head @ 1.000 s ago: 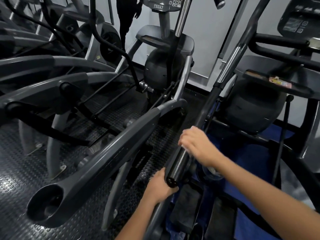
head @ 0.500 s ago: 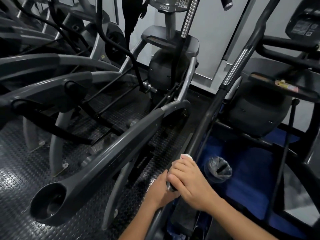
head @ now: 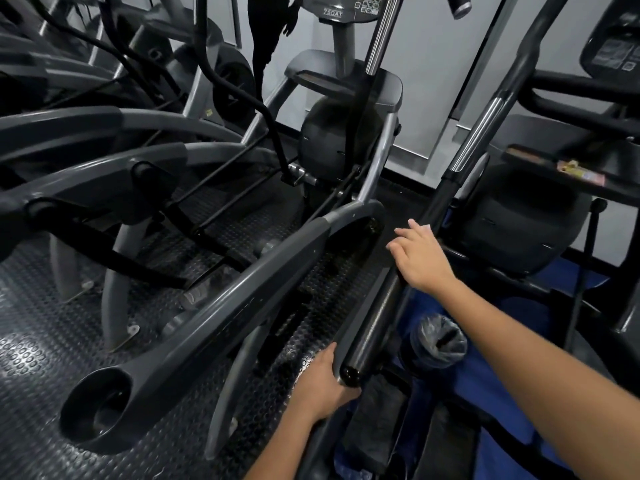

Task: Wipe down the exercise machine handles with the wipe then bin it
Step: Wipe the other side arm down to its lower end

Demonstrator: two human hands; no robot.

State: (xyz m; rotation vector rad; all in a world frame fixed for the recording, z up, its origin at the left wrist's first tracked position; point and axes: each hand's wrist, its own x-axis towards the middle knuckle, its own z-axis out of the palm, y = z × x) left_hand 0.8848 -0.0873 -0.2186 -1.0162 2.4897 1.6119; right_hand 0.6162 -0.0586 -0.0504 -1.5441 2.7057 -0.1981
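The black exercise machine handle (head: 372,336) runs from bottom centre up to the right, and turns chrome higher up. My left hand (head: 320,388) is closed around its lower end, just beside the end cap. Higher on the same handle, my right hand (head: 422,259) lies over it with the palm pressed down and the fingers stretched to the left. The wipe is hidden under that palm. A small bin (head: 439,341) with a clear plastic liner stands on the blue floor right of the handle, below my right forearm.
A long grey pedal arm (head: 221,310) of the neighbouring machine crosses diagonally on the left over the studded rubber floor (head: 41,341). Another machine's black body (head: 526,223) stands at the right. A person in dark clothes (head: 266,32) stands by the far wall.
My right hand has slid up the handle, away from the lower end where it sat beside my left hand. The white edge of the wipe no longer shows. My left hand keeps its grip.
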